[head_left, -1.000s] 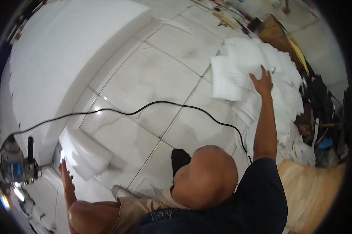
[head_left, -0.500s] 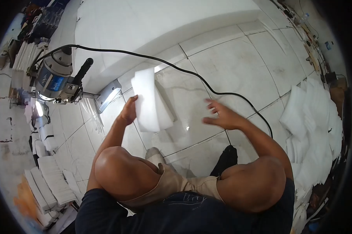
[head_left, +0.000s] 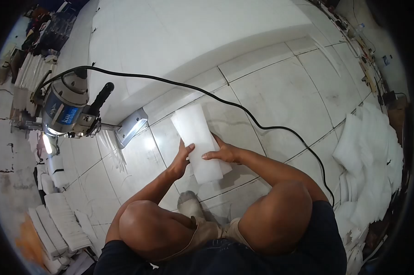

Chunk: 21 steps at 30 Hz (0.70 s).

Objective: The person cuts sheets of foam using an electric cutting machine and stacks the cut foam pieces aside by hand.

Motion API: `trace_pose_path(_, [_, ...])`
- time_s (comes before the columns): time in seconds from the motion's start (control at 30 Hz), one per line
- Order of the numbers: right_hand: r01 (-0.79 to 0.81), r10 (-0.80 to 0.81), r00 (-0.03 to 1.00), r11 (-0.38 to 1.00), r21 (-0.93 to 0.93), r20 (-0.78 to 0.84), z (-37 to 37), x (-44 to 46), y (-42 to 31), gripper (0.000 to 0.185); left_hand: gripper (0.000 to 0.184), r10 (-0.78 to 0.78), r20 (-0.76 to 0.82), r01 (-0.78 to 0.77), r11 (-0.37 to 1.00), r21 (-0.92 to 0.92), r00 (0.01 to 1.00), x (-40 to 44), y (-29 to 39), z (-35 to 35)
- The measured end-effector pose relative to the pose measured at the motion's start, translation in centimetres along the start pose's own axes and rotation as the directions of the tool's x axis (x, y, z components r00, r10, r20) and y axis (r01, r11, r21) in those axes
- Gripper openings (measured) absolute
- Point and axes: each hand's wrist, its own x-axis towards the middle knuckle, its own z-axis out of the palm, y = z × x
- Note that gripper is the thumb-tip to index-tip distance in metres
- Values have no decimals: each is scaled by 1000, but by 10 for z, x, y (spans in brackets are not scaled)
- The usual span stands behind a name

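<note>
A stack of white foam sheets (head_left: 200, 137) is held between my two hands above the tiled floor, in front of my knees. My left hand (head_left: 184, 158) grips its left edge, thumb on top. From the other side my right hand (head_left: 219, 152) clasps the stack, with the thumb across the top face and the fingers hidden behind. At the lower right the layers fan slightly apart. To the left stands a cutting machine (head_left: 67, 107) with a black handle and a metal base plate (head_left: 133, 127).
A black cable (head_left: 248, 112) runs from the machine across the floor to the right. Behind lies a large white foam block (head_left: 193, 32). White foam sheets are heaped at the right (head_left: 369, 160), and stacked foam strips (head_left: 65, 220) lie at the lower left.
My right hand has come in from the right and taken hold of the foam stack. The stack sits further right in view, and my left hand has shifted right with it.
</note>
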Motion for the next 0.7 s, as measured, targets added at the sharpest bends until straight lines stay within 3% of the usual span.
trace_pose_path(0.13, [49, -48, 995, 999, -9, 86, -6, 8, 26, 126, 94, 1, 86, 4, 998, -65, 996, 3, -22, -4])
trace_pose_path(0.2, [-12, 12, 1000, 1000, -14, 19, -5, 4, 44, 125, 83, -24, 147, 49, 985, -166, 989, 19, -66, -27])
trace_pose_path(0.23, [-48, 47, 999, 998, -32, -23, 0, 9, 66, 124, 67, -98, 121, 119, 975, -188, 988, 28, -93, -46])
trace_pose_path(0.27, [-63, 63, 997, 998, -14, 47, 5, -11, 42, 123, 60, -166, 98, 189, 930, -316, 981, 11, -73, -26])
trace_pose_path(0.3, [-23, 16, 998, 993, 114, 68, 10, -11, 48, 118, 63, -177, 222, 250, 897, -365, 959, -18, -25, 11])
trace_pose_path(0.33, [28, -47, 996, 971, 236, 76, 12, -11, 53, 114, 66, -118, 305, 230, 904, -361, 945, -19, -27, 14])
trace_pose_path(0.37, [-17, -15, 995, 949, 314, 100, 12, -17, 51, 113, 68, -137, 293, 232, 919, -320, 946, -28, -16, 27])
trace_pose_path(0.43, [-33, 10, 996, 962, 272, 85, 7, -49, 23, 113, 72, -79, 343, 175, 950, -259, 936, -31, -30, 21])
trace_pose_path(0.5, [61, -76, 996, 970, 236, 52, -8, -74, 21, 114, 89, 32, 365, -88, 986, 138, 931, -36, -18, 32])
trace_pose_path(0.53, [148, -166, 983, 969, 200, 80, -13, -84, 15, 115, 89, 37, 380, -97, 985, 141, 924, -40, -7, 39])
trace_pose_path(0.6, [148, -161, 986, 968, 204, 52, -25, -127, -4, 114, 109, 281, 432, -293, 955, -40, 857, -55, 10, 55])
trace_pose_path(0.63, [143, -153, 988, 966, 218, 33, -33, -154, -13, 113, 109, 285, 440, -297, 954, -43, 852, -54, 17, 53])
trace_pose_path(0.7, [112, -102, 993, 973, 202, -63, -50, -200, -18, 105, 116, 113, 457, -216, 960, 180, 883, -42, 29, 38])
